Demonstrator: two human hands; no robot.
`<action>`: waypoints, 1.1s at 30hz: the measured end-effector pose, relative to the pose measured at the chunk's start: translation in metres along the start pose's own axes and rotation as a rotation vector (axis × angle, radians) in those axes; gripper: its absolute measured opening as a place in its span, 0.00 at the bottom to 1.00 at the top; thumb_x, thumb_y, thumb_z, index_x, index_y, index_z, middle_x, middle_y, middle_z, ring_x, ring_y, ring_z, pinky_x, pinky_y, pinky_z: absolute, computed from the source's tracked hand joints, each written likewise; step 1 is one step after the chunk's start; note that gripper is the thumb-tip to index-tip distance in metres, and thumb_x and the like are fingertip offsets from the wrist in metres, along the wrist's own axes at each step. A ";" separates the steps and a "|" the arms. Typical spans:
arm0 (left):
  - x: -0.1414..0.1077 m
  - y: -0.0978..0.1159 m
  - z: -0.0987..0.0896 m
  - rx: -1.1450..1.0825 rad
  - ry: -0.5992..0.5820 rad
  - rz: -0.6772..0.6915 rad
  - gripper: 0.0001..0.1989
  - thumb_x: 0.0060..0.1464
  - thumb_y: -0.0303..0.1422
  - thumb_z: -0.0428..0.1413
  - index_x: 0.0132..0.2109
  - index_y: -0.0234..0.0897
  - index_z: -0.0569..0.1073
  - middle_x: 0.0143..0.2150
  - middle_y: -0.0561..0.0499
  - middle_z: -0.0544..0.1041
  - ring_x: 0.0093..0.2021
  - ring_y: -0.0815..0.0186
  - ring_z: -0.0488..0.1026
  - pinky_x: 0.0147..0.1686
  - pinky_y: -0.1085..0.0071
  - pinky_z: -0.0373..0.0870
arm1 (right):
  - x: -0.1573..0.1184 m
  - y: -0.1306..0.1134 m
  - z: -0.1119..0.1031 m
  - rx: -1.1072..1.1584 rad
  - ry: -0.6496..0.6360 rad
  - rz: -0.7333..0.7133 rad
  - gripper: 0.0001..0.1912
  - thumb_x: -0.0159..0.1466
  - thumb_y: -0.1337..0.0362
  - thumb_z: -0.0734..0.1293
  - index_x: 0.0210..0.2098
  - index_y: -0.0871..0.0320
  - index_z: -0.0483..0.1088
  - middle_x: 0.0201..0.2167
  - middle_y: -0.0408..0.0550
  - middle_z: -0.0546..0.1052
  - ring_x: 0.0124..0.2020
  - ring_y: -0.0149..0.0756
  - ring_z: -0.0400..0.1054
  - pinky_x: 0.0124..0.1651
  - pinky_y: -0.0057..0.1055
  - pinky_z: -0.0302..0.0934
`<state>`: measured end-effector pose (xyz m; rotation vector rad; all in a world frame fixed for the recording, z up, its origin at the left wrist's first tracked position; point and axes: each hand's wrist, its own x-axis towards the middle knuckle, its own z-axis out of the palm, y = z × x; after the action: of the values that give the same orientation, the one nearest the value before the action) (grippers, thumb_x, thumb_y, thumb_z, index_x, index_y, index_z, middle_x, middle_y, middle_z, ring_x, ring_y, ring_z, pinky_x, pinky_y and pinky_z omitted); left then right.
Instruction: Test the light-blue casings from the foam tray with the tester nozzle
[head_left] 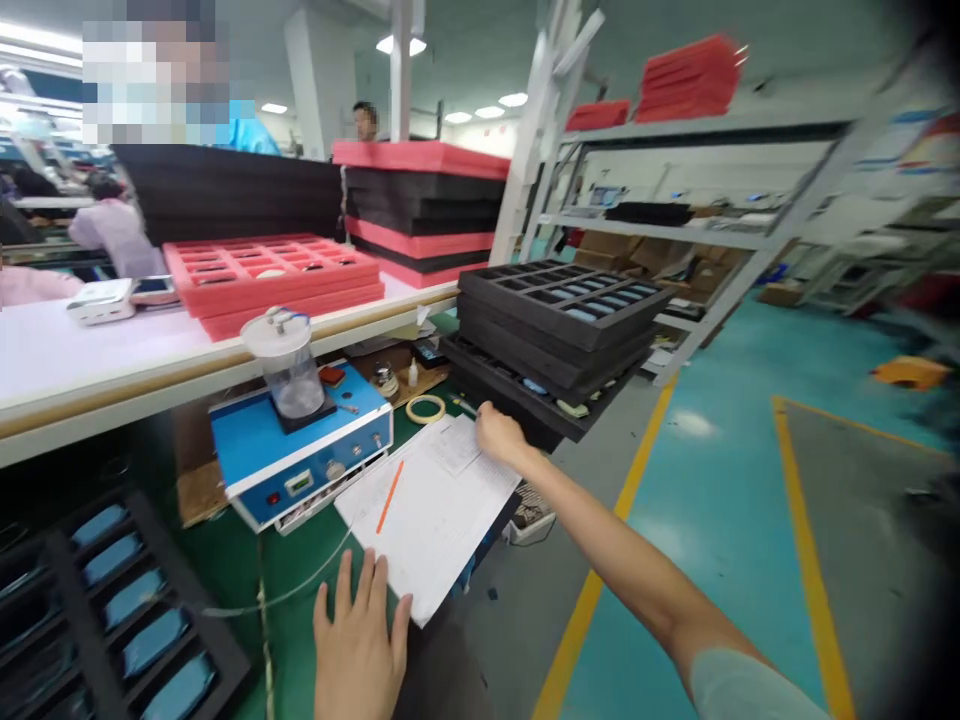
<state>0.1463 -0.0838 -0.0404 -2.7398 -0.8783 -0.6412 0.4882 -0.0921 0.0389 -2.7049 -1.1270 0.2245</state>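
Left hand [360,650]: fingers spread flat, holding nothing, pressing on the near edge of the paper [431,505]. Right hand [499,435]: fingers curled at the far right corner of the paper, grip unclear, just beside black trays [559,330]. Orange pen [389,496] on the sheet; blue box [300,445] left.

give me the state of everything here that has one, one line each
left hand: open, flat, fingertips on the paper sheets
right hand: closed at far corner of the sheets; what it grips is unclear
paper sheets: lying flat, overhanging the bench edge
orange pen: lying on the sheets
black foam trays: stacked, top one partly filled
tape roll: lying flat
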 end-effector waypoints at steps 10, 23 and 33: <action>-0.004 -0.001 0.003 -0.135 0.154 0.028 0.19 0.66 0.34 0.51 0.57 0.32 0.77 0.59 0.36 0.79 0.61 0.42 0.73 0.53 0.47 0.72 | -0.009 -0.004 0.006 0.380 0.380 0.029 0.16 0.71 0.57 0.68 0.54 0.59 0.72 0.53 0.53 0.75 0.51 0.42 0.73 0.54 0.46 0.71; -0.106 -0.041 -0.097 -0.170 0.364 -0.367 0.09 0.61 0.27 0.58 0.48 0.37 0.70 0.41 0.43 0.80 0.44 0.56 0.77 0.44 0.61 0.72 | -0.142 -0.126 0.098 1.653 -0.847 -0.042 0.24 0.57 0.46 0.75 0.42 0.57 0.73 0.22 0.37 0.67 0.17 0.24 0.55 0.17 0.22 0.49; -0.158 -0.114 -0.118 0.107 0.194 -0.529 0.03 0.62 0.29 0.60 0.43 0.35 0.76 0.42 0.43 0.79 0.43 0.55 0.76 0.44 0.61 0.69 | -0.163 -0.225 0.065 1.906 -0.896 -0.406 0.11 0.58 0.57 0.77 0.40 0.51 0.79 0.25 0.38 0.67 0.23 0.25 0.59 0.22 0.22 0.55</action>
<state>-0.0767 -0.1082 -0.0016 -2.2994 -1.5482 -0.8970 0.2068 -0.0456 0.0405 -0.6112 -0.7135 1.4924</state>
